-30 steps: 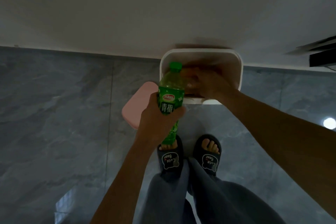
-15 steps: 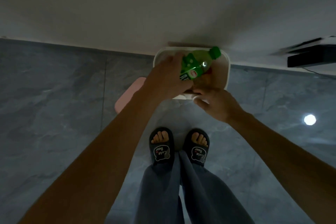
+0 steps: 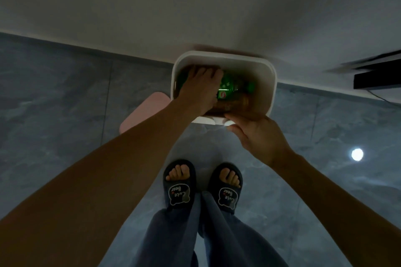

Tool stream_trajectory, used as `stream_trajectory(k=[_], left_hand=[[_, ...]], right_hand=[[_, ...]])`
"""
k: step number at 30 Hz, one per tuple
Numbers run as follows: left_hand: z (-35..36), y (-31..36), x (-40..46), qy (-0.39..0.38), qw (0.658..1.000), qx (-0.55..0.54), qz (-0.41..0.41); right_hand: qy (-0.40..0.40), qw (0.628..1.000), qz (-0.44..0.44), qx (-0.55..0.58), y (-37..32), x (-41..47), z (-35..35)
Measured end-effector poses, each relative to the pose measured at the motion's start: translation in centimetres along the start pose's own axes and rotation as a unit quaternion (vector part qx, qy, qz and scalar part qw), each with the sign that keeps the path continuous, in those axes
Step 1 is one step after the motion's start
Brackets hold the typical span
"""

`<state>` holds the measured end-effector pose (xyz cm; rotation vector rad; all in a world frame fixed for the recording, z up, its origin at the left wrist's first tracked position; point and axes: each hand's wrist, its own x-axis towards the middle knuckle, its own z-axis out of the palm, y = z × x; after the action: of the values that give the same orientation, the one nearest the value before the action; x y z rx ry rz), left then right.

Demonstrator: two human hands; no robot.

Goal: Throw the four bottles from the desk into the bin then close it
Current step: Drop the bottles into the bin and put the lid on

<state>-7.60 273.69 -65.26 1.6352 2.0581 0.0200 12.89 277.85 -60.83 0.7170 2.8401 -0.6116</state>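
The white bin (image 3: 223,54) stands open on the floor against the wall. My left hand (image 3: 199,89) reaches down inside it, palm down, closed around the base end of the green bottle (image 3: 227,88), which lies on its side with its cap pointing right. A brownish bottle (image 3: 236,103) lies under it in the bin. My right hand (image 3: 260,136) pinches the bin's near rim, thumb on top and a finger beneath. The pink lid (image 3: 143,110) lies on the floor just left of the bin. The bin's bottom is too dark to tell what else it holds.
My feet in dark slippers (image 3: 180,184) stand just in front of the bin on grey tiled floor. A black object (image 3: 377,80) juts out from the wall at the right. A lamp's reflection (image 3: 357,154) shines on the tiles.
My left hand carried the green bottle from in front of the bin, over its rim and down inside. My right hand came out of the bin and took its near rim.
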Motion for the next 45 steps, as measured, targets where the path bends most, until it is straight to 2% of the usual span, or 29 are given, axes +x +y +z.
stream_trajectory(k=[4,7,11,13,15,18,21,24,30,35,40,45], left_hand=[[0.1,-0.1,0.0,0.008,1.0,-0.021,0.001],[-0.9,0.1,-1.2,0.029,0.998,-0.056,0.002],[-2.7,-0.1,-7.3,0.164,0.97,-0.178,-0.015],[-2.7,-0.3,-11.7,0.25,0.94,-0.224,-0.057],[-1.3,-1.0,-15.6,0.28,0.914,-0.27,-0.115],[3.1,-3.1,-19.8,0.202,0.895,-0.32,-0.237],[8.5,-5.6,-21.9,0.094,0.882,-0.324,-0.329],[12.7,-7.3,-21.9,0.038,0.88,-0.305,-0.363],[17.8,-9.2,-19.0,0.043,0.894,-0.242,-0.374],[19.8,-9.5,-17.5,0.062,0.899,-0.209,-0.379],[19.2,-9.3,-18.3,0.058,0.907,-0.194,-0.369],[14.5,-7.8,-21.6,0.054,0.928,-0.175,-0.323]], right_hand=[[0.003,1.0,0.005,-0.005,-0.3,-0.1,0.0],[-0.038,0.999,0.015,-0.002,-0.6,0.1,-0.4],[-0.007,1.0,-0.007,0.004,-2.2,-0.1,-1.7],[0.035,0.998,-0.057,0.02,-3.8,-0.6,-2.0],[0.039,0.992,-0.114,0.037,-5.9,-1.0,-1.3],[-0.062,0.986,-0.147,0.045,-9.2,-0.7,1.4],[-0.18,0.978,-0.105,0.022,-10.8,1.8,5.9],[-0.208,0.974,-0.069,-0.053,-11.2,4.8,10.5],[-0.177,0.971,-0.116,-0.112,-11.0,9.6,17.2],[-0.218,0.956,-0.132,-0.148,-10.6,11.4,19.8],[-0.23,0.95,-0.135,-0.163,-11.1,11.7,19.3],[-0.223,0.951,-0.154,-0.146,-12.7,9.0,15.1]])
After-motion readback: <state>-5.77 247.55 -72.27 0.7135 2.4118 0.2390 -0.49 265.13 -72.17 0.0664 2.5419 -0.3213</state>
